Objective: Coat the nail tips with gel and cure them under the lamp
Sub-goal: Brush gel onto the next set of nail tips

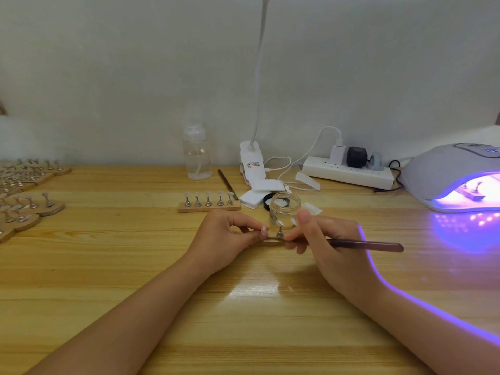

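I see the left hand (226,234) pinching a small wooden stand (266,242) on the table (135,266) – mostly hidden; the right hand (328,244) grips a brush (365,244), tip concealed – lamp (457,177) glowing right

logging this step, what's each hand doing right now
Left hand: pinches the wooden holder.
Right hand: grips the brush.

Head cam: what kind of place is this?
Likely a nail-art workbench: a lit curing lamp, wooden stands of nail tips, and a brush held in the right hand.
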A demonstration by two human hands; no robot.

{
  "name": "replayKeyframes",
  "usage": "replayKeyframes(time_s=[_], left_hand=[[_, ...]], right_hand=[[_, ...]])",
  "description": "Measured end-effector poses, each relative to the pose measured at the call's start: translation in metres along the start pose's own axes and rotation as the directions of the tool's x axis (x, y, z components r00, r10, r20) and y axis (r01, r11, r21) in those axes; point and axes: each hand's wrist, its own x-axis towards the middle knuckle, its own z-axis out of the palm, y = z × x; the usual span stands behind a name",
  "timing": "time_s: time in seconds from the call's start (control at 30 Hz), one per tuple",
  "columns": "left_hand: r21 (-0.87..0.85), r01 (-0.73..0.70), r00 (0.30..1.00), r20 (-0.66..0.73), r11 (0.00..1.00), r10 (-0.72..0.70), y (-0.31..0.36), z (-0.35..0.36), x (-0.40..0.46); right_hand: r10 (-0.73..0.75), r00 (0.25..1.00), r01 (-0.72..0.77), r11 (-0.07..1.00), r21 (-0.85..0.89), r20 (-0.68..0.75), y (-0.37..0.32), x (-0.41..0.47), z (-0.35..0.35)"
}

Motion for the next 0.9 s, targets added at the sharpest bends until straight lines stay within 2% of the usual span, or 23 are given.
replayKeyframes(time_s=[0.1,0.23,0.37,0.5,0.63,0.77,0.9], left_hand=[[0.003,0.001,1.0,0.003,1.0,-0.001,-0.0006,0.0003,0.0002],[-0.008,-0.012,1.0,0.009,1.0,0.012,-0.0003,0.0007,-0.0002],[-0.004,-0.021,1.0,0.002,1.0,0.021,-0.0013,0.0007,0.0],[-0.008,-0.019,1.0,-0.005,1.0,0.019,0.0001,0.0005,-0.0001],[0.006,0.004,1.0,-0.009,1.0,-0.004,0.0005,0.0005,0.0004],[0.014,0.003,1.0,-0.012,1.0,-0.003,0.0013,-0.0002,-0.0001],[0.009,0.001,1.0,-0.02,1.0,0.0,0.0019,-0.0003,-0.0002]], right_hand=[[-0.041,0.999,0.042,0.996,-0.083,0.012,-0.0009,0.0016,-0.0007],[0.028,0.999,-0.028,1.0,0.001,0.023,-0.0016,-0.0004,0.0],[-0.04,0.999,0.041,0.997,-0.062,0.017,-0.0017,0.0008,-0.0007],[0.034,0.999,-0.034,0.999,0.022,0.018,-0.0025,-0.0001,-0.0001],[-0.045,0.999,0.045,0.997,-0.062,0.003,-0.0031,0.0011,-0.001],[0.06,0.998,-0.061,0.998,0.008,0.031,-0.003,-0.0002,0.0005],[-0.02,1.0,0.02,1.0,-0.015,-0.012,-0.0028,0.0007,-0.0013]])
